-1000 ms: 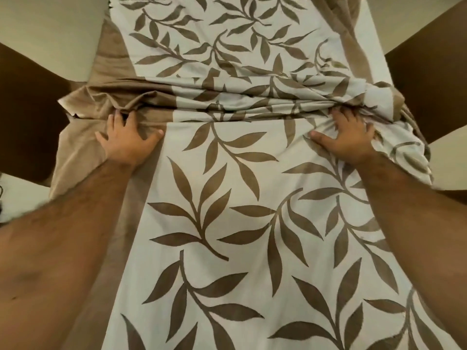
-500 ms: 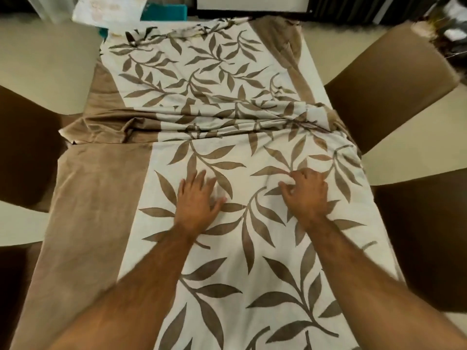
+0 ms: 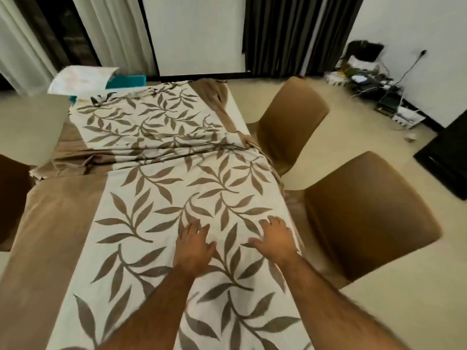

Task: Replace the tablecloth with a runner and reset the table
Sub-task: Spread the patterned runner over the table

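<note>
Beside two brown chairs (image 3: pixel 364 218), both hands (image 3: pixel 193 245) lie flat, fingers spread, near the tablecloth (image 3: pixel 156 198) right edge

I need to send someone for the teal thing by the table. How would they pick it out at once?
Start at the table with the leaf-print cloth and go to its far end, toward the white curtains. The teal item lies just past that end, partly under a white sheet of paper. It is the only bright teal thing among browns and creams.
</note>
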### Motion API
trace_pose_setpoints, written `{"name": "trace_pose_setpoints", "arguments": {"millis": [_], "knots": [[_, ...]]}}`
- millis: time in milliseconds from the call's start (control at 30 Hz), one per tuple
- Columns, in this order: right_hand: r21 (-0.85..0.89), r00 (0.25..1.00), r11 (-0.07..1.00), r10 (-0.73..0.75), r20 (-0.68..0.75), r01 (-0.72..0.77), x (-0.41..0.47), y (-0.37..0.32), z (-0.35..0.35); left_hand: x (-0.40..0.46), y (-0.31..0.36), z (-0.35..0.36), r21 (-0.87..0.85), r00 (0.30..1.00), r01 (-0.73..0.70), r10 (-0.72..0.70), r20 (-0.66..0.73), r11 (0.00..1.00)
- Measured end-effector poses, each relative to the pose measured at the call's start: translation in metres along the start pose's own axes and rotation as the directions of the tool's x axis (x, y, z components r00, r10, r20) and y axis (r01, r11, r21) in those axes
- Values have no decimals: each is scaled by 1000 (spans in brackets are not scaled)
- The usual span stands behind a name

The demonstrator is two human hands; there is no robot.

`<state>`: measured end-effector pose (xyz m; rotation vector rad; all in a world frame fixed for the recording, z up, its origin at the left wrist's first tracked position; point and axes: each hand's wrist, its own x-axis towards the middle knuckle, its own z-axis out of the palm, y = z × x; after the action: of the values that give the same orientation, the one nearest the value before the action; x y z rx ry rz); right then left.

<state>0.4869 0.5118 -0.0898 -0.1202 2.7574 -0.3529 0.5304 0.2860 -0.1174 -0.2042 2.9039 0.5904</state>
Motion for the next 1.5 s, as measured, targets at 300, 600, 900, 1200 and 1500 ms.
{"name": "trace_pose_setpoints", "arguments": {"millis": [300, 600, 900, 1200, 1500], "knots": [[96, 998, 994, -61, 16, 59, -129, 128, -42, -109, 158, 55, -39, 1000, 20, -21, -17, 999], [48, 985, 984, -173, -4, 173, -121, 173, -126, -105, 248, 45, -190, 984, 135, -153, -85, 972], [35, 966, 966, -257, 5, 257, -73, 219, -183, -58, 317, 45, -221, 964, 184, -219, -149, 958], [149, 938, 927, -336, -83, 345, 12, 304, -254, 34, 447, 23, -304, 946, 92, -179, -272, 948], [485, 945, 812, -302, -126, 324, 115, 470, -345, 137, 647, 61, -776, 908, 80, -366, -202, 626]]}}
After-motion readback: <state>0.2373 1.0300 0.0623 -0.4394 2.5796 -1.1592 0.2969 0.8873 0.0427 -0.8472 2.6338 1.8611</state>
